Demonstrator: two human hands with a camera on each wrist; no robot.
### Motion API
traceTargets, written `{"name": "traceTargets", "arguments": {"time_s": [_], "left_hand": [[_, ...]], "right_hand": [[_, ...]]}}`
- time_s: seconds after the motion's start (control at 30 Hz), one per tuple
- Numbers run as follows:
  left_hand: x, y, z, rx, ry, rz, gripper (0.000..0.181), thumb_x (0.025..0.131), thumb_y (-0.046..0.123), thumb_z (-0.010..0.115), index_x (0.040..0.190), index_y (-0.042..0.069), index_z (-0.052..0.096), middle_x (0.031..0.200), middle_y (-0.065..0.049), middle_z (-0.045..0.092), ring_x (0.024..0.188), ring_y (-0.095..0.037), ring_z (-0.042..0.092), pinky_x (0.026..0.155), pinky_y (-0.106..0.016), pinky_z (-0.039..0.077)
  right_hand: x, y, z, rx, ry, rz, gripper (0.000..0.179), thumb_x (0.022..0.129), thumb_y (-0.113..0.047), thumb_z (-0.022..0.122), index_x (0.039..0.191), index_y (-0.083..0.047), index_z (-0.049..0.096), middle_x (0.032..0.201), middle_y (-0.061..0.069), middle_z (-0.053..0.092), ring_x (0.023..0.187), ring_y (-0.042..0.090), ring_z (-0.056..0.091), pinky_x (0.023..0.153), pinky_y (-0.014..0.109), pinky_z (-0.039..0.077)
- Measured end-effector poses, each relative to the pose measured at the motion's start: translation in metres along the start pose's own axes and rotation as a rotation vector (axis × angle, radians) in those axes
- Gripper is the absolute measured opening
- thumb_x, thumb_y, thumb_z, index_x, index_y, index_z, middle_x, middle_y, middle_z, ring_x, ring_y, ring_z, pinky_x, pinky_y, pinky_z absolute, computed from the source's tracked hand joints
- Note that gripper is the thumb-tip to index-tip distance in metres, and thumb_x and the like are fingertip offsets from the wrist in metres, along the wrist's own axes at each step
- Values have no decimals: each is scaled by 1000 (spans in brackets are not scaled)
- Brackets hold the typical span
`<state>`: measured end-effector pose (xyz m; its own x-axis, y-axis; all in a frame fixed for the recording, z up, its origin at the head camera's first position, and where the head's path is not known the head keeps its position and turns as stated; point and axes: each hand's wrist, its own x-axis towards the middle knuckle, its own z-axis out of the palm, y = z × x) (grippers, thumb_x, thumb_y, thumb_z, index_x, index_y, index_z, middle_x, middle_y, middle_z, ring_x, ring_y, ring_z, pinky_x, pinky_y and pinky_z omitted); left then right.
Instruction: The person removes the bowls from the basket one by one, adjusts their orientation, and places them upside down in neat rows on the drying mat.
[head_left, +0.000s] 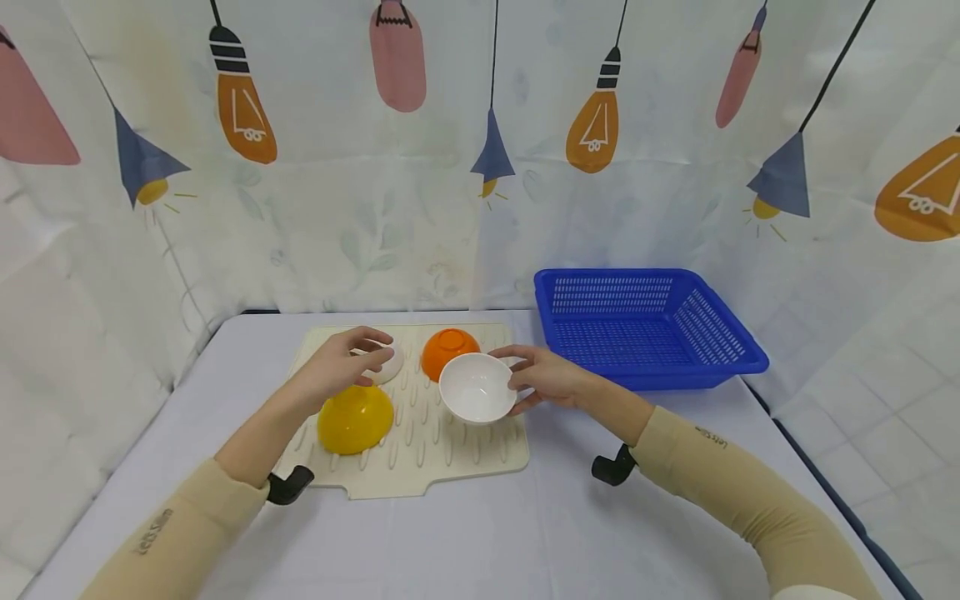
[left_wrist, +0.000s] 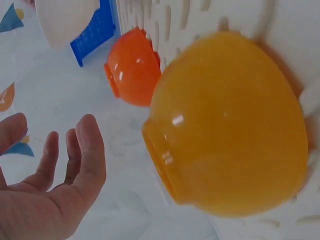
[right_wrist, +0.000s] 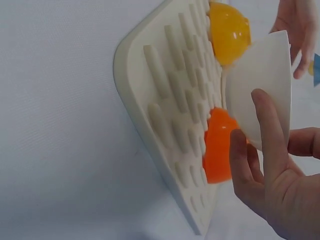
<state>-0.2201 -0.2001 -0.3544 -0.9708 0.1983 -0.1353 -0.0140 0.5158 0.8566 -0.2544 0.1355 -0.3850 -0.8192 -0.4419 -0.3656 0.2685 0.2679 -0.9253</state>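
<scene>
My right hand (head_left: 551, 379) pinches the rim of a white bowl (head_left: 477, 388), its mouth tilted up toward me, above the right part of a cream drying mat (head_left: 390, 482). Fingers of that hand (right_wrist: 272, 135) press the bowl's outer wall, with the thumb at the rim. My left hand (head_left: 333, 367), fingers loosely bent and holding nothing, hovers over the mat's left side. Beneath it sits an upside-down yellow bowl (head_left: 356, 421). Another white bowl (head_left: 392, 367) is partly hidden behind the left fingers. An orange bowl (head_left: 448, 343) lies upside down behind the held bowl.
A blue plastic basket (head_left: 720, 371) with slotted walls stands at the back right of the white-covered table (head_left: 480, 550). A patterned curtain (head_left: 315, 208) hangs behind the table. Raised ridges cover the mat.
</scene>
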Motion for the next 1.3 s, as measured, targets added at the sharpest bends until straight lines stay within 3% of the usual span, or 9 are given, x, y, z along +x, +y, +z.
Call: {"name": "traceTargets", "arguments": {"time_s": [0.2,0.3,0.5,0.67,0.9,1.3], "left_hand": [[3,5,26,-223,-137,-19,57,106,33,58,149,-1,40,146,-26,47,130,-47,50,95,-45,56],[3,6,35,-292,-200,-45,63,108,35,54,154,-2,32,147,-30,44,133,-49,48,95,-46,56],[3,4,47,-446,-321,-84,64,111,32,45,158,-3,18,144,-33,41,133,-54,45,93,-52,56],[5,0,52,-584,-388,-97,61,112,28,40,161,1,14,146,-34,39,131,-55,47,91,-57,55],[10,-4,62,-618,-393,-105,67,112,33,40,164,8,6,142,-32,47,123,-51,56,92,-55,55],[16,-15,64,-759,-387,-149,73,109,21,48,165,9,3,145,-34,40,113,-41,63,97,-52,52]], "right_hand": [[0,-5,3,21,2,-6,61,94,10,59,149,-14,52,134,24,55,104,37,66,77,47,62],[-1,-7,5,20,-3,-8,60,95,9,58,150,-14,51,135,24,55,105,37,66,78,46,62],[1,-7,7,28,3,-11,60,95,10,58,150,-15,52,133,24,55,103,36,66,77,47,62],[1,-5,10,39,-4,-22,60,95,10,57,150,-13,51,131,25,55,103,36,65,77,47,62],[1,-6,10,48,12,-18,60,95,10,58,150,-15,51,132,24,55,104,36,65,76,47,62],[2,-1,11,74,25,-15,61,95,11,57,150,-15,52,132,24,55,103,36,65,78,49,61]]}}
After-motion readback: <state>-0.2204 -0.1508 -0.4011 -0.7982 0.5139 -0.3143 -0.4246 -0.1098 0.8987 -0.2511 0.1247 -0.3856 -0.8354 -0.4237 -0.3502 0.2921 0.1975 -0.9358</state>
